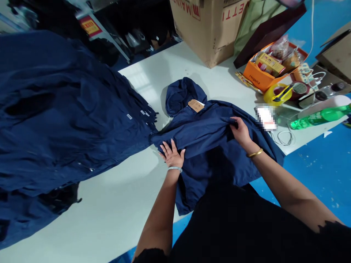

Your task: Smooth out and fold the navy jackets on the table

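Left hand (172, 154) spread flat on navy hooded jacket (203, 135), right hand (240, 132) apparently pinching it.

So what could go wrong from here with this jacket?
The jacket touches the navy pile, so the two might tangle or get mixed. The right hand gripping the cloth is close to the phone, which could get knocked. The gold bangle might snag the fabric.
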A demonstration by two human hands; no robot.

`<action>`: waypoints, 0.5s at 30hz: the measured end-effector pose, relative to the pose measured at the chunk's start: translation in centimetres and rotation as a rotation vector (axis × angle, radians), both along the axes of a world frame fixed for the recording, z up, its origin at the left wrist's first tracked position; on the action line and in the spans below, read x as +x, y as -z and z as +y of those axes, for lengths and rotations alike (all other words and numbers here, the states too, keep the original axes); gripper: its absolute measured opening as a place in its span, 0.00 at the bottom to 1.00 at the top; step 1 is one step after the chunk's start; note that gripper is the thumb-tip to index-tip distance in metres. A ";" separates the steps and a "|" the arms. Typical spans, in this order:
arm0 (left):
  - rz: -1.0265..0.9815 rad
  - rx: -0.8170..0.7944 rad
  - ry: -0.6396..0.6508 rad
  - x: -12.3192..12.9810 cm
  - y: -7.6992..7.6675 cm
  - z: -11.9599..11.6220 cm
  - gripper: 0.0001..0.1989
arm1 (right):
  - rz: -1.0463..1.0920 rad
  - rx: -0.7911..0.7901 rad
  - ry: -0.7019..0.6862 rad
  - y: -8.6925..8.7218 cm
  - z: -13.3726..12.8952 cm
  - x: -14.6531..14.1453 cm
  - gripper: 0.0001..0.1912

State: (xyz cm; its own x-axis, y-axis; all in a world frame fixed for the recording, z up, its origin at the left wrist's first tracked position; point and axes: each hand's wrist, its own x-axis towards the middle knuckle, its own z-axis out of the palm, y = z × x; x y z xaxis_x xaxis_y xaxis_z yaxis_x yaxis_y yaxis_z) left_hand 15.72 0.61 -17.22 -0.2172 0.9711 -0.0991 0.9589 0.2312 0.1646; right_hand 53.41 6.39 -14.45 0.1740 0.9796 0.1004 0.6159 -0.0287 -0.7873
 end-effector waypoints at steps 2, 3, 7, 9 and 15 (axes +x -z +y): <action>0.012 -0.011 0.002 0.5 -0.1 0.2 0.48 | -0.181 -0.133 0.032 0.1 0.6 0.6 0.30; 0.020 -0.011 0.007 0.8 -0.2 0.2 0.48 | -0.273 -0.170 0.026 0.3 0.6 0.5 0.32; 0.027 0.035 0.145 1.6 -0.2 -0.8 0.48 | -0.545 -0.077 -0.215 1.2 -0.7 -1.9 0.30; 0.023 0.029 0.183 1.6 0.3 -1.8 0.46 | -0.636 -0.090 -0.336 1.9 -1.4 -3.2 0.29; -0.022 -0.040 0.054 0.3 2.4 -5.4 0.44 | -0.755 -0.307 -0.362 4.2 -2.2 -3.4 0.31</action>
State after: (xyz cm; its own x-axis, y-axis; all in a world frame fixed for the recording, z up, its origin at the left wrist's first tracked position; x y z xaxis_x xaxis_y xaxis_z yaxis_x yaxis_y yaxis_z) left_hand 16.04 -4.75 -19.63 -0.1618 0.9765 -0.1421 0.9663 0.1860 0.1778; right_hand 50.04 4.18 -18.63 -0.1576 0.9642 -0.2133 0.9796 0.1252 -0.1575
